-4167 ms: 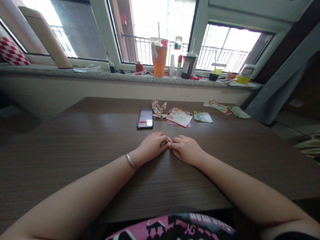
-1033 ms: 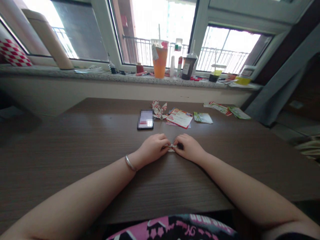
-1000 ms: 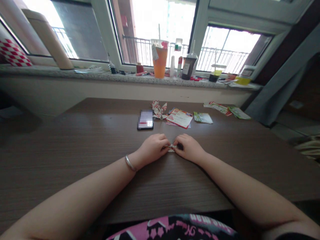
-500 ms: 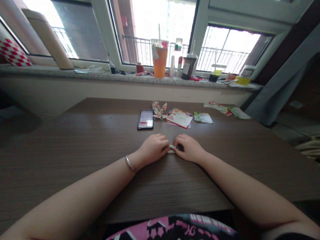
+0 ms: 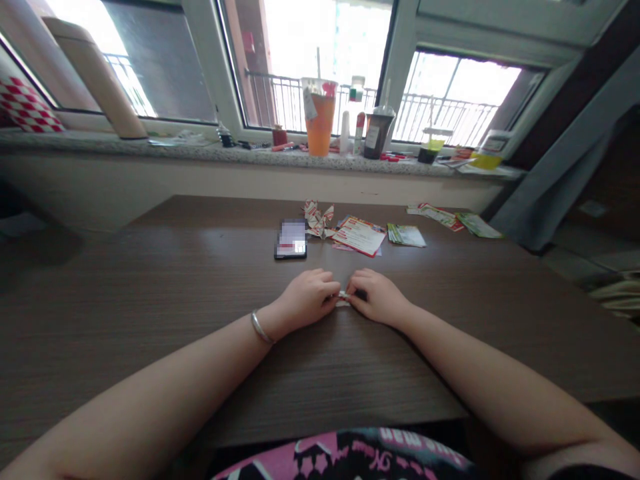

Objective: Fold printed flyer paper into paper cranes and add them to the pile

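Between my two hands, low on the brown table (image 5: 215, 267), is a small folded piece of paper (image 5: 343, 301), pale with some red. My left hand (image 5: 311, 295), with a silver bangle at its wrist, pinches the left end. The right end is between the thumb and curled fingers of my right hand (image 5: 377, 295). Much of the paper is hidden by my fingertips. Just beyond my left hand lies a phone (image 5: 291, 239), its screen lit. Folded paper shapes (image 5: 319, 220) with red stripes stand beside it.
Printed cards (image 5: 360, 235) lie past my hands, with a smaller stack (image 5: 407, 235) to their right. More paper strips (image 5: 440, 217) are at the far right. Along the windowsill (image 5: 200, 148) stand an orange drink cup (image 5: 320, 123), a dark drink cup (image 5: 376, 133) and a tall beige bottle (image 5: 95, 77).
My fingers have shifted very slightly on the folded paper, the left fingertips a touch further right. Everything else stays where it was.
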A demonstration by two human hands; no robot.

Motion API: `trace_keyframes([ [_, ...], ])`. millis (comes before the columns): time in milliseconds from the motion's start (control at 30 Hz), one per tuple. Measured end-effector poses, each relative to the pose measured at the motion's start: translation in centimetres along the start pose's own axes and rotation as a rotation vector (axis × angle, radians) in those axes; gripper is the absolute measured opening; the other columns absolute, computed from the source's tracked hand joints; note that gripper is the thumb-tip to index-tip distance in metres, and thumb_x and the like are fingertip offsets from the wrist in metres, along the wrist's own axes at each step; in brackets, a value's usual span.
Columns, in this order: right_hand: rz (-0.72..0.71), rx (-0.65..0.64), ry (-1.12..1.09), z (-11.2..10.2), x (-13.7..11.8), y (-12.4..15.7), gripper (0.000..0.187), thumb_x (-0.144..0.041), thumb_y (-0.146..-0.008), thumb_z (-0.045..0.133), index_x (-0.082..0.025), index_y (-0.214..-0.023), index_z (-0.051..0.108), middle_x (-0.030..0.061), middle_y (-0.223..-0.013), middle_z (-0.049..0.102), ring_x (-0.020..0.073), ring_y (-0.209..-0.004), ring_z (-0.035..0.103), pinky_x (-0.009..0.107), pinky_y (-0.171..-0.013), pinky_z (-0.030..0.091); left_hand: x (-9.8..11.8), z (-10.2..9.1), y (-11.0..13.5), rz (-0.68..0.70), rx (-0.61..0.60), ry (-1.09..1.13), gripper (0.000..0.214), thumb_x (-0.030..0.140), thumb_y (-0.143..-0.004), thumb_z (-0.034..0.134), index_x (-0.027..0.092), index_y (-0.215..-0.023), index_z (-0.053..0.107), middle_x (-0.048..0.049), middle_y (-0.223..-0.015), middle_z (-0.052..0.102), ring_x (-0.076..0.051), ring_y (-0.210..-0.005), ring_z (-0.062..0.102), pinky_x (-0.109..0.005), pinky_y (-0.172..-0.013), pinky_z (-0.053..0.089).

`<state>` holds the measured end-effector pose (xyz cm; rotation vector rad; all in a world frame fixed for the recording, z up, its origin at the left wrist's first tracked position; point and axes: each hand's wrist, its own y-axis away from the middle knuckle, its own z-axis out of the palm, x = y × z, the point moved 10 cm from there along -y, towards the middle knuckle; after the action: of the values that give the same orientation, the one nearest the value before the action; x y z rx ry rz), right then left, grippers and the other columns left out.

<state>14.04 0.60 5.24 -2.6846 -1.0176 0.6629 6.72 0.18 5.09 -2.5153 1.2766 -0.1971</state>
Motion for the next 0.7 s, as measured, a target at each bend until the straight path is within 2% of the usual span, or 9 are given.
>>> trace_keyframes([
  [233,-0.044,-0.009,0.04,-0.1,-0.7,-0.1,0.012,-0.019,-0.085,0.059,-0.02,-0.074,0.062,0.0034,-0.078,0.065,0.0183,-0.081,0.056,0.029,-0.076,0.042,0.1,0.1,0.0,0.011,0.0,0.026,0.018,0.024,-0.089,0.051,0.019,-0.073,0.057,-0.0028,-0.075,0.055,-0.016,-0.072,0.05,-0.028,-0.065,0.038],
  [333,-0.009,-0.001,0.027,-0.1,-0.2,-0.1,0.01,-0.02,-0.085,0.059,-0.019,-0.076,0.061,0.0039,-0.081,0.066,0.0187,-0.083,0.057,0.03,-0.077,0.042,0.0,0.2,0.0,0.008,-0.008,0.083,0.013,0.023,-0.09,0.05,0.018,-0.079,0.057,-0.0035,-0.08,0.058,-0.017,-0.077,0.052,-0.028,-0.07,0.041],
  [433,0.032,0.009,0.007,0.1,0.6,0.0,0.007,-0.021,-0.085,0.059,-0.019,-0.079,0.06,0.0044,-0.086,0.066,0.0189,-0.087,0.057,0.03,-0.08,0.043,-0.4,0.2,0.0,-0.031,-0.004,0.174,0.009,0.022,-0.09,0.05,0.017,-0.094,0.057,-0.0045,-0.088,0.06,-0.018,-0.084,0.055,-0.028,-0.075,0.044],
  [533,0.085,0.037,-0.017,0.1,1.6,0.0,0.005,-0.021,-0.084,0.061,-0.019,-0.079,0.061,0.0044,-0.085,0.067,0.019,-0.086,0.057,0.031,-0.08,0.043,0.0,0.2,0.1,-0.004,-0.026,0.229,0.015,0.025,-0.09,0.053,0.019,-0.103,0.058,-0.0054,-0.098,0.06,-0.018,-0.089,0.057,-0.028,-0.077,0.045],
  [700,0.161,0.083,-0.099,-0.1,2.6,0.1,0.009,-0.025,-0.082,0.064,-0.019,-0.076,0.063,0.0027,-0.08,0.067,0.0172,-0.081,0.058,0.028,-0.074,0.043,0.3,0.0,0.3,0.031,-0.032,0.24,0.023,0.028,-0.086,0.06,0.021,-0.108,0.06,-0.0065,-0.106,0.059,-0.019,-0.095,0.057,-0.029,-0.08,0.045],
])
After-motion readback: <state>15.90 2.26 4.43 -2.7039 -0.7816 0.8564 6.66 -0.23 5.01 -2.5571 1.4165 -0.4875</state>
